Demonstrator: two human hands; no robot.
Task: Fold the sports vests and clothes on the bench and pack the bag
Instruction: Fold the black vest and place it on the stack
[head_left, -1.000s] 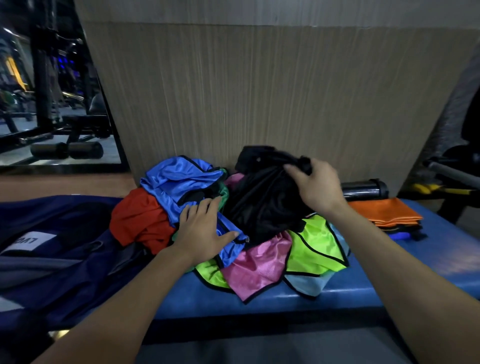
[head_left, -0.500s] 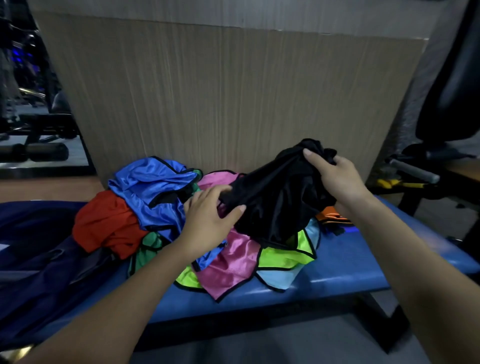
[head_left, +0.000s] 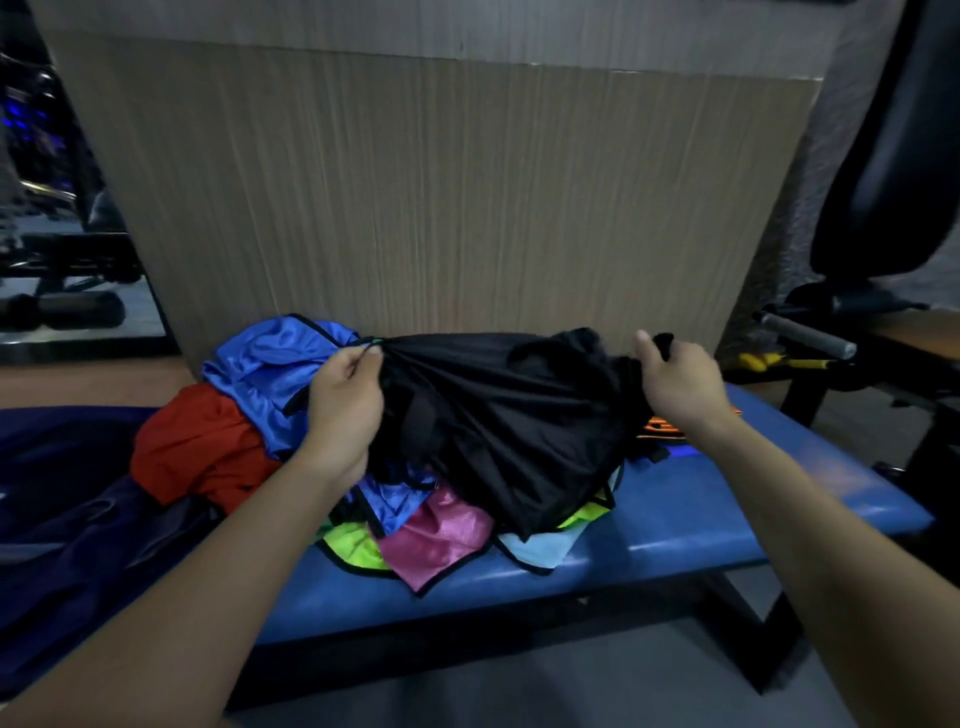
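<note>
A black garment (head_left: 498, 426) is being held up at the centre of the frame, stretched between the left hand (head_left: 345, 410) and the right hand (head_left: 675, 384). The fingers of each hand are being kept clamped on a bunched edge of the cloth. Its lower part is draping over the pile of coloured sports vests (head_left: 322, 441) lying on the blue tabletop (head_left: 701, 525). The dark bag (head_left: 67, 519) is lying at the lower left. The step in hand is judged to be the spreading of one garment for folding; next, it is being called for that the cloth be cleared of the pile and laid flat.
</note>
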